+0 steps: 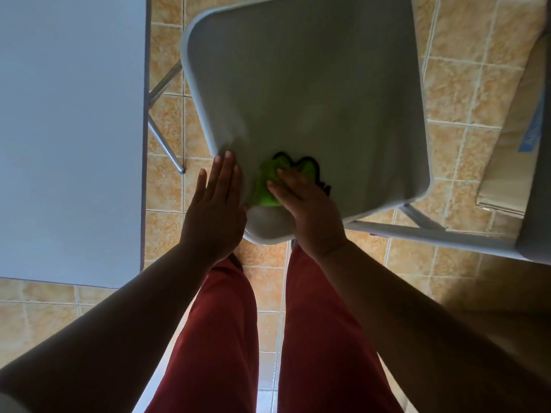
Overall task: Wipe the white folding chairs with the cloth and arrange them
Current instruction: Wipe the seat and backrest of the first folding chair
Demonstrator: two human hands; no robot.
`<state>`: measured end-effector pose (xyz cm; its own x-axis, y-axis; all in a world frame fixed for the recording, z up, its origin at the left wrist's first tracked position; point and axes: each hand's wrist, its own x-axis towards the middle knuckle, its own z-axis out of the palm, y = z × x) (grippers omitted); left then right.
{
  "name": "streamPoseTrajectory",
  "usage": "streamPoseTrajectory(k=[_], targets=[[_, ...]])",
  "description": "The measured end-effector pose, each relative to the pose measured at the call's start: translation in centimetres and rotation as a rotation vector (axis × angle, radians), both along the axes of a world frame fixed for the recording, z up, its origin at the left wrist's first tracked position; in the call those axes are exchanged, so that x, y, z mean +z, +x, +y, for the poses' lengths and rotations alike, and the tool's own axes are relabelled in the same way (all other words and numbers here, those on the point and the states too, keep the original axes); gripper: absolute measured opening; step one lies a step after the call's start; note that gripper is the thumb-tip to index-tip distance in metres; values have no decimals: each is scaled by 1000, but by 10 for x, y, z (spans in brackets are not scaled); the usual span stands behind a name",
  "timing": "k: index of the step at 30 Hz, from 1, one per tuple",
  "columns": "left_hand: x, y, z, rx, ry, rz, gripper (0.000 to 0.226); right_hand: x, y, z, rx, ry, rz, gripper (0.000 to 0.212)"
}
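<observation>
A white folding chair (313,84) stands in front of me, its seat seen from above. A bright green cloth with a dark edge (268,186) lies bunched on the seat's near corner. My right hand (307,204) presses flat on the cloth with straight fingers. My left hand (216,204) rests flat against the seat's near left edge, fingers straight and together. The chair's grey metal legs (417,231) show below and to the right of the seat.
A white table top (68,129) fills the left side, with its thin metal legs (167,144) between it and the chair. A cardboard box (512,129) leans at the right. The floor is orange tile (453,84). My red-trousered legs stand close to the seat.
</observation>
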<state>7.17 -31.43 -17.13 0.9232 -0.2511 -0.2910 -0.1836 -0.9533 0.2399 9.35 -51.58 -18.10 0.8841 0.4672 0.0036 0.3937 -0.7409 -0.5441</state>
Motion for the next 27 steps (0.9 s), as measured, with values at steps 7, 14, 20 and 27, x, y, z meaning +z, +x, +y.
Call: streamPoseTrajectory(k=[7, 14, 20, 27], targets=[[-1, -9, -5, -56, 31, -2, 68, 22, 75, -96, -654, -244, -19, 35], [2, -24, -7, -89, 75, 30, 72, 9, 26, -42, -833, -161, 175, 37], [2, -28, -5, -101, 83, 31, 74, 7, -62, 2, -171, 5, 99, 49], [1, -32, -3, -97, 82, 45, 72, 22, 48, -82, -696, -130, 72, 35]])
